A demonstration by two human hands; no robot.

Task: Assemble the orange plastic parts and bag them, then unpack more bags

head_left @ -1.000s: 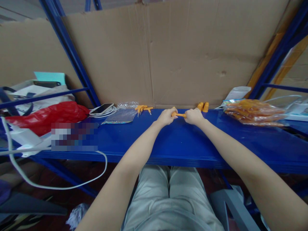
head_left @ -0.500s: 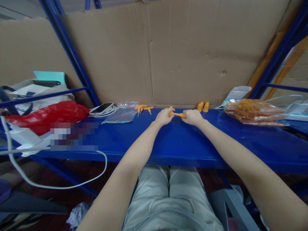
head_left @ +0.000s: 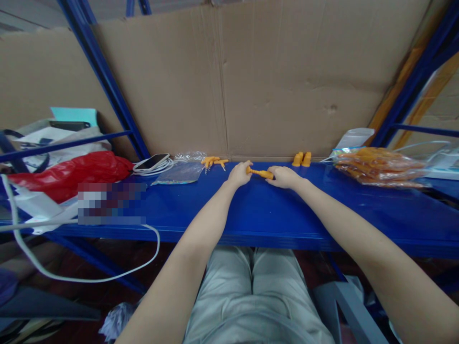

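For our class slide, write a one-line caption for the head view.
Left hand and right hand hold opposite ends of a ridged orange piece over a blue shelf.

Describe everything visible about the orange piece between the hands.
The orange piece, plastic-looking, has a thin, ridged section near the left hand and a thicker one near the right hand. Both hands grip it, partly hiding its ends. It runs crosswise, slanting slightly, over the blue shelf; shelf contact is unclear.

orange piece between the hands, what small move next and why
Perhaps turn the right hand slightly with the left hand steady: each grips one end of the orange piece, whose visible middle looks ridged, suggesting a twist.
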